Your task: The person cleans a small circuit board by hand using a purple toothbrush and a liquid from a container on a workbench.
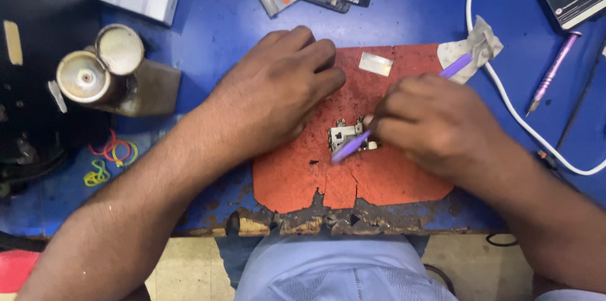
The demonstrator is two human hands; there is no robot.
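The worktop's chipped front edge is neared by the red mat. A small metal part is pinned by the left hand, its fingertips hidden; a purple tool is gripped by right hand fingers.

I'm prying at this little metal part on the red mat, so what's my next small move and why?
Probably ease the purple pry tool gently under the small metal part, since its tip lies at the part's edge while the left hand steadies beside it and the right hand grips the tool.

We've got a small silvery metal part lying flat mid-mat. A purple plastic pry tool crosses it, tip pointing at 8 o'clock.
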